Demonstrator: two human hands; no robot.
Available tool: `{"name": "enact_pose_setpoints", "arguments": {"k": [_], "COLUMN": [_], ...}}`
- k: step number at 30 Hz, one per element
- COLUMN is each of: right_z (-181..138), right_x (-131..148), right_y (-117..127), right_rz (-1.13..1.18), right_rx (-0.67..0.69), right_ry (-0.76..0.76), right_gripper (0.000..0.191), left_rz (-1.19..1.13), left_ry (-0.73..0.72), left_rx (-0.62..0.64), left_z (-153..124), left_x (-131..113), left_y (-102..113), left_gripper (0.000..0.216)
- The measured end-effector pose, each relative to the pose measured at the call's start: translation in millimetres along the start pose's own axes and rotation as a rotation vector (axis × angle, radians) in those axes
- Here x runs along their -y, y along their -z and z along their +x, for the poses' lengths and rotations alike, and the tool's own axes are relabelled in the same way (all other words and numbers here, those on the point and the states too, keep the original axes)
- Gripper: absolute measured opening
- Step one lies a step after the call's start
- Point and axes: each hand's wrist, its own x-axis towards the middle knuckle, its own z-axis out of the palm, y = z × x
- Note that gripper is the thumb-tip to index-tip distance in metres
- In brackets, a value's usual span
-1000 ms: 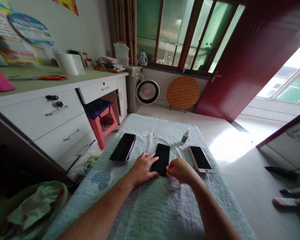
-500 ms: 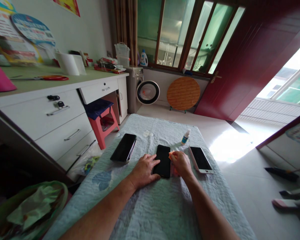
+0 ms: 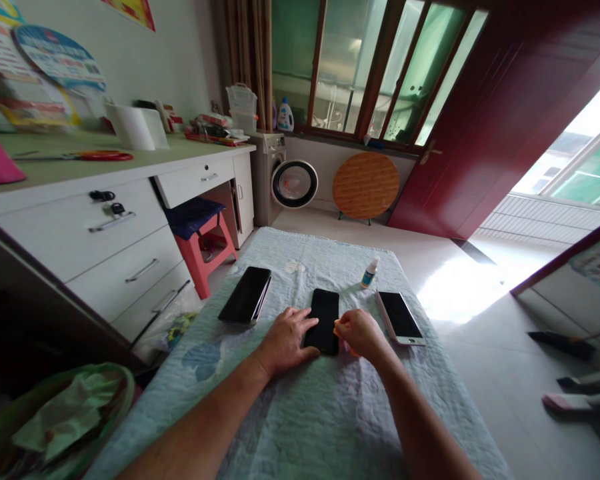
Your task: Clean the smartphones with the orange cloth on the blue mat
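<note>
A black smartphone (image 3: 324,319) lies screen up on the quilted cloth in front of me. My left hand (image 3: 286,339) rests at its left side with fingers spread, their tips touching the screen's left edge and the thumb by the lower corner. At the right edge, my right hand (image 3: 361,333) is closed in a pinch on a small orange cloth (image 3: 337,327), mostly hidden by the fingers. Beyond that hand stands a small spray bottle (image 3: 369,273) with a white top. To the right lies a white-framed phone (image 3: 401,317); on the left, another dark phone (image 3: 247,295).
A pale blue quilted cover (image 3: 300,413) spreads beneath the phones. Left of it are a white desk (image 3: 115,247) with drawers, a red stool (image 3: 206,247) and a green bin (image 3: 123,393). A washing machine with its door (image 3: 295,183) open stands ahead, beside a round wooden tabletop (image 3: 366,187).
My right hand, with the orange cloth, has moved down along the phone's right edge, toward me. My left hand stays on the phone. The whole view has shifted very slightly.
</note>
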Motion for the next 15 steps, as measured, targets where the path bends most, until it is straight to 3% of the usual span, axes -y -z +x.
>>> {"name": "enact_pose_setpoints", "arguments": {"k": [12,15], "right_z": [-22,-23], "right_x": [6,3], "right_y": [21,23], "right_rz": [0.103,0.146], "right_rx": [0.442,0.488], "right_ry": [0.048,0.051], "right_gripper": [0.02,0.018], "left_rz": [0.063,0.07], "left_ry": [0.028,0.032], "left_rx": [-0.041,-0.05], "left_z": [-2,-2], "left_x": [-8,-9], "left_y": [1,1], "left_gripper": [0.06,0.06]}}
